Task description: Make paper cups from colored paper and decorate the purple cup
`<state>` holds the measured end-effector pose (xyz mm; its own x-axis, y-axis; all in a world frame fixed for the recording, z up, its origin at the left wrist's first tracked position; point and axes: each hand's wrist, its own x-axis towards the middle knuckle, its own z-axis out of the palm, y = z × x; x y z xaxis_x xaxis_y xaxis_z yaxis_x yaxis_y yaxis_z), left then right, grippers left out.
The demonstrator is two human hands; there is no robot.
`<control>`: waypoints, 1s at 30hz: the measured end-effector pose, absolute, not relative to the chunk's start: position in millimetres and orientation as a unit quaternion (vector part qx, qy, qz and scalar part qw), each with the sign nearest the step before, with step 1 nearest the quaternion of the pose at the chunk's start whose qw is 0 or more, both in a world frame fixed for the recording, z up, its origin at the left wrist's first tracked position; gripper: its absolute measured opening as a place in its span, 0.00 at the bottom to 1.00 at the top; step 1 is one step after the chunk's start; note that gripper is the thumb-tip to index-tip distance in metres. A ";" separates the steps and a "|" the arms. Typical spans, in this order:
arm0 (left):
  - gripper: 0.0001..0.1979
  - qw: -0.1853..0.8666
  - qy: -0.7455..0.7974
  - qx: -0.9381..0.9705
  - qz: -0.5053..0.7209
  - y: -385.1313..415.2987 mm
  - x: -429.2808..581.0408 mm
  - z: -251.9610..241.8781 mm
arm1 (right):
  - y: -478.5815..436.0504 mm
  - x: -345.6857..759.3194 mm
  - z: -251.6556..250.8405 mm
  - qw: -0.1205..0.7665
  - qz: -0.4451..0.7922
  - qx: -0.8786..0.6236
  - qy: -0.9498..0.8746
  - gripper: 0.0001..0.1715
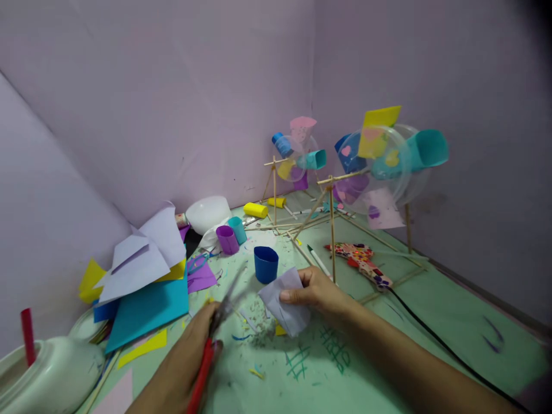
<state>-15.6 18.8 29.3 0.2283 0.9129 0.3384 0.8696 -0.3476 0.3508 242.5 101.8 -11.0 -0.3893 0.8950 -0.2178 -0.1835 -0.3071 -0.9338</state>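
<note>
My left hand (199,332) is closed around red-handled scissors (202,374), whose blades point up and away and look blurred. Pinched between the thumb and fingers of my right hand (317,290) is a small pale sheet of paper (282,302), slightly bent. The scissor blades are apart from this paper. Just beyond it stands a dark blue paper cup (266,265). Farther back, a purple paper cup (227,240) and a teal one (237,230) stand side by side. Paper scraps (256,322) litter the green tabletop between my hands.
Two stick-framed wheels with coloured paper cups, one nearer (388,167) and one farther (295,155), stand at the right. A patterned glue gun (362,264) trails a black cord (448,345). Coloured sheets (150,305) pile at left beside a white pot (64,368).
</note>
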 end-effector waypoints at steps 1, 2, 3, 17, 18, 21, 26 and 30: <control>0.21 0.054 0.571 0.782 0.243 17.9 -16.2 24.8 | 101.8 243.2 -10.5 0.381 0.705 -0.397 -0.447 0.21; 0.21 0.063 0.575 0.780 0.237 17.1 -17.1 21.4 | 101.5 243.8 -10.0 0.379 0.706 -0.397 -0.448 0.21; 0.21 0.073 0.579 0.780 0.226 16.5 -17.5 19.6 | 101.0 244.2 -9.6 0.377 0.705 -0.398 -0.450 0.21; 0.23 0.139 0.596 0.777 0.148 6.4 6.3 27.6 | 89.3 235.9 -4.5 0.375 0.638 -0.413 -0.530 0.15; 0.24 0.138 0.591 0.781 0.148 6.4 6.0 27.4 | 88.5 234.8 -2.3 0.374 0.635 -0.415 -0.533 0.14; 0.24 0.132 0.592 0.781 0.149 6.3 7.3 28.1 | 86.0 232.0 3.5 0.370 0.629 -0.419 -0.541 0.12; 0.23 0.144 0.582 0.788 0.136 8.0 6.0 25.4 | 83.7 231.0 6.9 0.360 0.624 -0.417 -0.555 0.11; 0.23 0.140 0.568 0.799 0.139 11.3 -0.5 16.1 | 83.7 231.5 6.5 0.353 0.626 -0.416 -0.557 0.10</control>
